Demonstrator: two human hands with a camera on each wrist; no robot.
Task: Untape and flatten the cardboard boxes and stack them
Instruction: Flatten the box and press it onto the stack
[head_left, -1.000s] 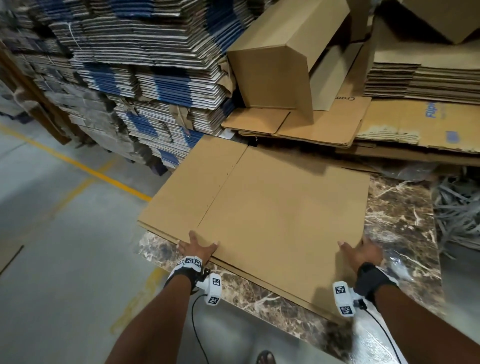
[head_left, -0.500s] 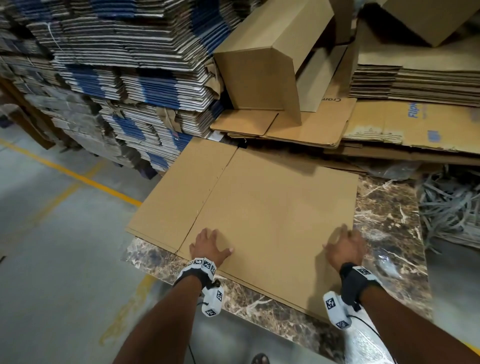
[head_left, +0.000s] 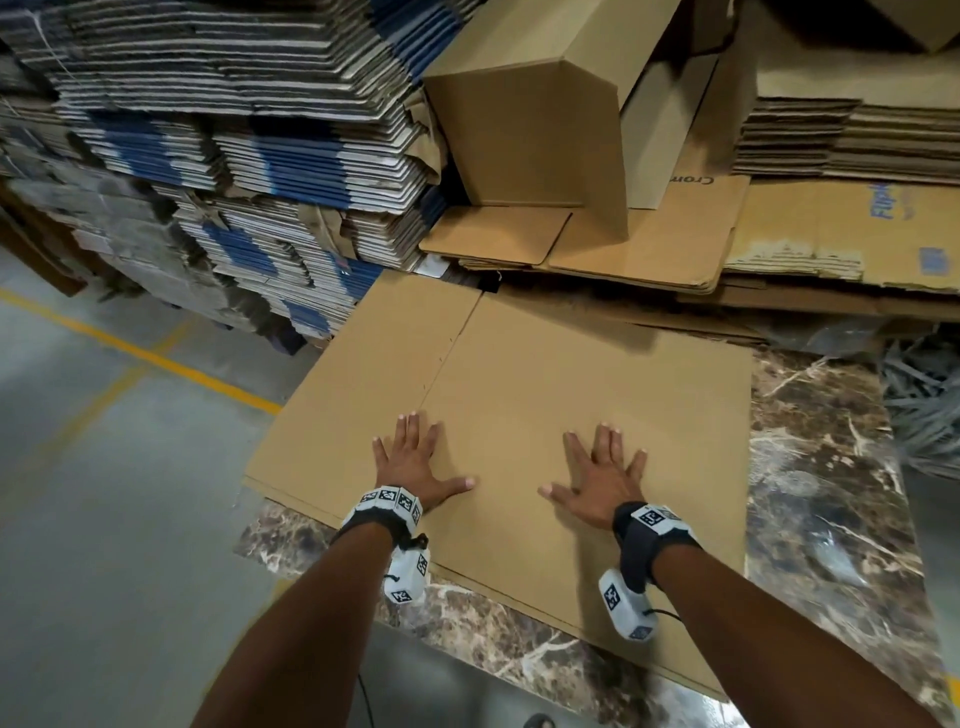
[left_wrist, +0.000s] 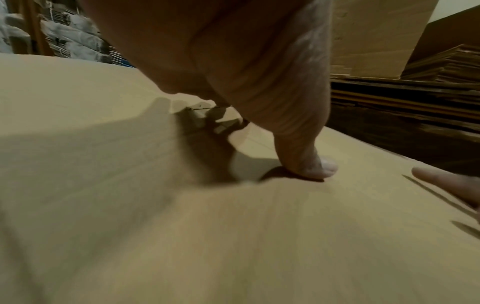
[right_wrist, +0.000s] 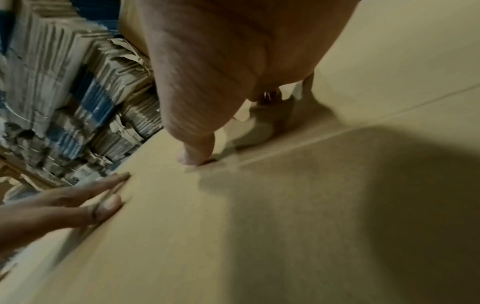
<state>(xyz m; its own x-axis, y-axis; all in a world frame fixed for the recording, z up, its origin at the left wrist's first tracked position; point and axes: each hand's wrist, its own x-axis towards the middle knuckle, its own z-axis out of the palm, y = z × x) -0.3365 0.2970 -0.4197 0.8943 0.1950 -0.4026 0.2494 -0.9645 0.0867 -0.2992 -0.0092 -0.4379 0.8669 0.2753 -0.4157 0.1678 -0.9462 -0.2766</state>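
Note:
A flattened brown cardboard box (head_left: 545, 395) lies on a marble-patterned table (head_left: 831, 493), its left part hanging past the table's left edge. My left hand (head_left: 415, 460) presses flat on it near the crease, fingers spread. My right hand (head_left: 597, 473) lies flat on it too, a little to the right, fingers spread. In the left wrist view the left hand (left_wrist: 298, 144) touches the cardboard (left_wrist: 182, 226) with its thumb down. The right wrist view has the right hand (right_wrist: 207, 102) on the cardboard (right_wrist: 285, 226), with the left hand (right_wrist: 78, 203) lying flat beside it.
An upright open box (head_left: 535, 114) stands behind on flattened sheets (head_left: 623, 249). Tall stacks of flattened cartons (head_left: 234, 156) fill the left back, more stacks (head_left: 841, 135) the right back. Grey floor with a yellow line (head_left: 140, 353) is at left; strapping scraps (head_left: 924, 405) lie at right.
Both hands have moved from the near edge of the flattened box onto its top face and now lie flat with fingers spread. The box has slid a little farther onto the table.

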